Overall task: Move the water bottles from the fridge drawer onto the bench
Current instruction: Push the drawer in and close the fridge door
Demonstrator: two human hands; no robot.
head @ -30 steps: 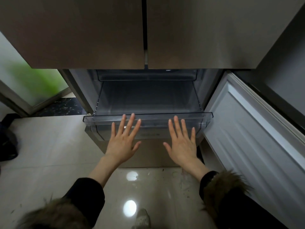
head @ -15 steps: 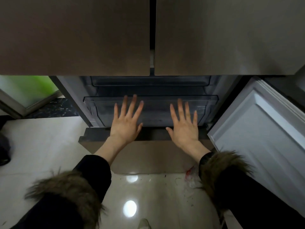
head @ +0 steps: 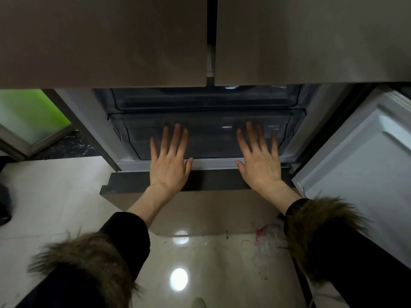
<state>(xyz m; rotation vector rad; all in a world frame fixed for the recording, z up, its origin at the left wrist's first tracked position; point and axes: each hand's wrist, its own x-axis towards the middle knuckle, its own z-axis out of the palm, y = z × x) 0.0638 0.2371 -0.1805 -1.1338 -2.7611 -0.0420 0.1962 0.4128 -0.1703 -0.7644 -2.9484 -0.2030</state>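
Note:
The clear plastic fridge drawer (head: 206,121) sits pushed back inside the lower fridge compartment, and I see nothing in it. My left hand (head: 170,162) lies flat against the drawer's front on the left, fingers straight and spread. My right hand (head: 259,158) lies flat against the front on the right, fingers straight too. A second clear drawer (head: 204,97) sits above it. No water bottle shows anywhere in view, and the bench is out of view.
The lower right fridge door (head: 364,156) stands open at my right. Two shut upper fridge doors (head: 106,41) overhang the compartment. A brown lower panel (head: 200,210) juts out below the drawer. A scrap of plastic (head: 269,238) lies on the glossy tiled floor (head: 55,196).
The drawer has slid from pulled out to fully back inside the fridge, with both my flat hands moving forward against its front. My view has moved closer.

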